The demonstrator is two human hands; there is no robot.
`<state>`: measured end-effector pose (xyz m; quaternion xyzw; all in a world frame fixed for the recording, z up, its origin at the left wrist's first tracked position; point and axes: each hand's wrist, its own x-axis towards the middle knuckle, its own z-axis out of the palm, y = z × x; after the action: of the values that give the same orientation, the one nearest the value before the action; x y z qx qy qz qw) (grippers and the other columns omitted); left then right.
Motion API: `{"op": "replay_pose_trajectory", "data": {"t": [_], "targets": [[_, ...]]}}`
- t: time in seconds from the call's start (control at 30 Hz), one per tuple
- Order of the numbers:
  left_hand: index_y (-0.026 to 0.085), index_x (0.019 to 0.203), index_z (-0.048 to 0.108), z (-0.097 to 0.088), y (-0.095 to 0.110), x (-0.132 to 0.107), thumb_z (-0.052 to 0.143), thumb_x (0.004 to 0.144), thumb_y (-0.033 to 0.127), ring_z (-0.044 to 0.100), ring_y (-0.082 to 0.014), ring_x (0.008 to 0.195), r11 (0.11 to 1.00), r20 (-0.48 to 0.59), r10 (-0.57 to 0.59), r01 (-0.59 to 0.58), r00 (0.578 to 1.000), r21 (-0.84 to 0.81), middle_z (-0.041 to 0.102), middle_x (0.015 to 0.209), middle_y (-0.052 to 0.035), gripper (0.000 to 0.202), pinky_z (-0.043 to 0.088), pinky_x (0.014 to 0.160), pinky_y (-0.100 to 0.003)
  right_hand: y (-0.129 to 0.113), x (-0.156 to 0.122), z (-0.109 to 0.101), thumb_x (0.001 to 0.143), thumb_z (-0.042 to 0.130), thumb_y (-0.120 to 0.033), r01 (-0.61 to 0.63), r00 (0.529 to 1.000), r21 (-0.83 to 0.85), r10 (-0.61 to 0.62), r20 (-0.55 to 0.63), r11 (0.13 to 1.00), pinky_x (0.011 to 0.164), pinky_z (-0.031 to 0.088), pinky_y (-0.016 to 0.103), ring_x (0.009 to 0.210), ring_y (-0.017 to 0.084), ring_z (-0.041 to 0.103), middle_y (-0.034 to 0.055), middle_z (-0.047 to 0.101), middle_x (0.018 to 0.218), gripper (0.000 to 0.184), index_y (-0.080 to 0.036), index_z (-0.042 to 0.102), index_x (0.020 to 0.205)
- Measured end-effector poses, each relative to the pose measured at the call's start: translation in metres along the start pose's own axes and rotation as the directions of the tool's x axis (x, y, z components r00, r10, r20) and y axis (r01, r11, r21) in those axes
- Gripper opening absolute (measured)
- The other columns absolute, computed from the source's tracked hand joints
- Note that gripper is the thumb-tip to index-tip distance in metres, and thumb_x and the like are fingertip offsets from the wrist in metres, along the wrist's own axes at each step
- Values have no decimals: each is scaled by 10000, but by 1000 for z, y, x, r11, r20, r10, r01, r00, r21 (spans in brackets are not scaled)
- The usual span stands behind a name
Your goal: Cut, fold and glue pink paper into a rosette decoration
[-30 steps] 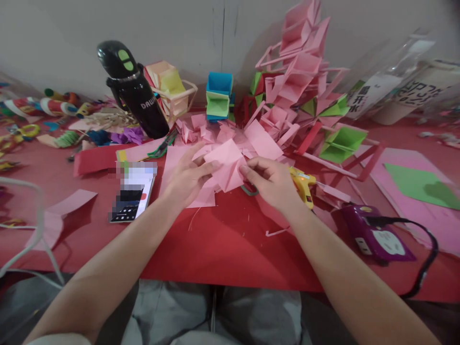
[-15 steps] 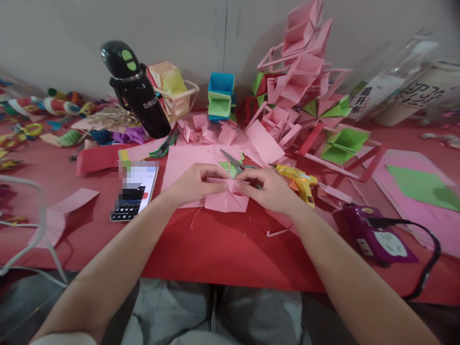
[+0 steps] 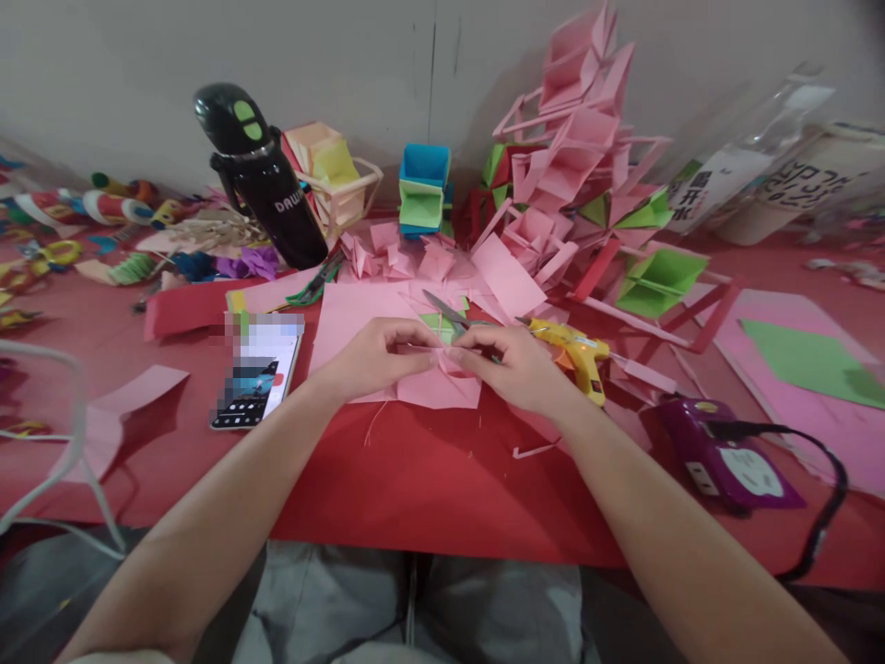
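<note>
At a red table [image 3: 429,480] crowded with craft supplies, a person pinches a small sheet of pink paper [image 3: 437,385] between both hands, near the middle of the table. The left hand [image 3: 373,358] and the right hand [image 3: 515,367] meet fingertip to fingertip over the sheet's upper edge, each closed on the paper, which lies partly folded and flat on the table. Judging by its simple shape, the piece is at an early fold, with most creases left to make. Finished pink and green paper frames [image 3: 587,175] stand heaped toward the far edge against the wall. Scissors [image 3: 446,312] and a yellow glue gun [image 3: 577,352] lie just beyond the hands; a phone [image 3: 259,380] rests to the left, a black bottle [image 3: 266,184] behind it.
</note>
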<state>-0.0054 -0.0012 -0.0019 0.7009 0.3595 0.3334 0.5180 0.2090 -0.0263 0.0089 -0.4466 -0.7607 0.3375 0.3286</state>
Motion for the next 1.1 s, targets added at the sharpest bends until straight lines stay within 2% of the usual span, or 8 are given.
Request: {"op": "replay_pose_trajectory", "data": {"t": [0.4,0.63,0.87,1.0,1.1], "targets": [[204,910,784,2,2,-1,725,795,212,710,-198,883,999,-29,-24,25,999,34,780,933,-47,129,552,870,-338,4,0,2,944,585,-369,33,999,-46,-34,-15,998,652,430,270,696,138,596,22,686,751,280,-171,685,776],[179,963,766,3,5,0,671,817,235,697,-205,965,996,-2,-46,46,999,81,771,1018,-57,183,532,892,-326,4,0,2,961,560,-374,23,999,-69,-21,27,997,685,442,289,725,153,610,33,696,768,300,-176,688,775],[156,837,713,4,10,0,645,822,215,638,-138,801,994,49,-31,26,998,107,722,854,-23,92,493,772,-261,1,-2,3,940,585,-461,6,999,-36,-4,45,999,689,443,296,740,159,611,31,701,794,336,-193,710,782],[156,785,679,4,9,0,638,814,224,581,-122,727,986,50,-63,55,997,156,662,768,-3,85,450,684,-245,0,-2,4,922,615,-459,-1,999,0,1,54,1000,698,457,297,747,158,616,27,699,795,311,-196,711,785],[155,788,668,3,7,0,633,807,229,565,-120,717,986,51,-68,60,996,158,646,764,-1,84,437,671,-245,-1,-1,6,922,619,-441,-1,999,22,0,46,1000,684,464,296,741,157,616,28,697,793,296,-192,706,788]]}}
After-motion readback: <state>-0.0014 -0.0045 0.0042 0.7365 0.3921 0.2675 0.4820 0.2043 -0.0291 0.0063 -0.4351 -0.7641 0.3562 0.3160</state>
